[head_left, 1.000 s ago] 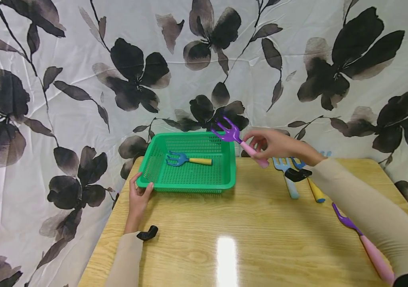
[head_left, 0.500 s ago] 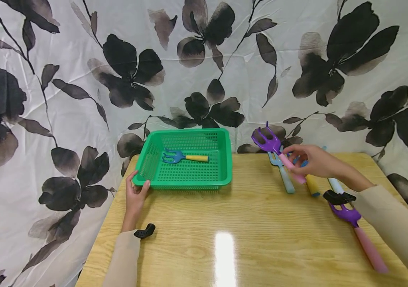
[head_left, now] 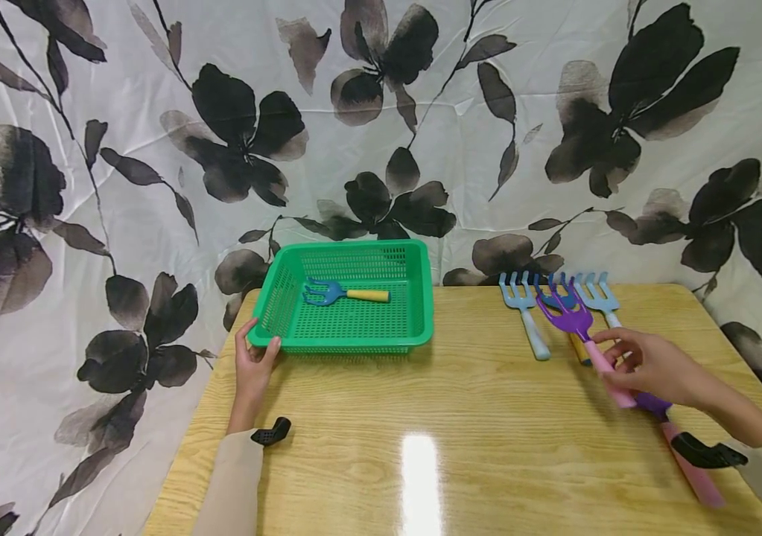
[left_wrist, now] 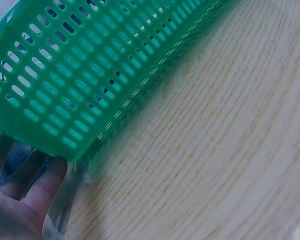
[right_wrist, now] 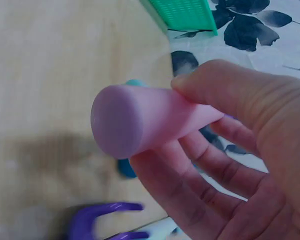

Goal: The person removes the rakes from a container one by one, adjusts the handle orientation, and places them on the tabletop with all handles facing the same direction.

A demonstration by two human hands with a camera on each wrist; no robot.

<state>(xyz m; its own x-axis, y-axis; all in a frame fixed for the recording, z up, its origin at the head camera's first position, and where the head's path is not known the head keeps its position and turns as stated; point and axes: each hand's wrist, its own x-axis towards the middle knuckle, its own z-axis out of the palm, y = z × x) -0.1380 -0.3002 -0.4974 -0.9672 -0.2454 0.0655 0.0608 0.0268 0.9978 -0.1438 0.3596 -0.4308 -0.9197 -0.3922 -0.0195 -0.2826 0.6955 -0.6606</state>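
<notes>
My right hand [head_left: 665, 370] pinches the pink handle of a purple garden hand fork [head_left: 598, 363], tines pointing away, over the right side of the table. The right wrist view shows thumb and fingers around that pink handle [right_wrist: 160, 115]. Below the hand lies a second purple hand fork [head_left: 694, 469] with a pink handle, partly hidden. At the green basket's [head_left: 340, 348] front left corner, my left hand [head_left: 252, 380] holds the rim, thumb in front and fingers at the side. Inside the basket lies a blue hand fork [head_left: 366, 295] with a yellow handle.
Toward the table's back right lie a light blue hand fork [head_left: 532, 331], a blue one with a yellow handle [head_left: 579, 350], and another light blue fork [head_left: 600, 299]. A flowered cloth [head_left: 488, 134] hangs behind the wooden table [head_left: 354, 424].
My right hand has carried the purple hand fork from beside the basket's right end toward the right and nearer to me. The left hand stays at the basket corner.
</notes>
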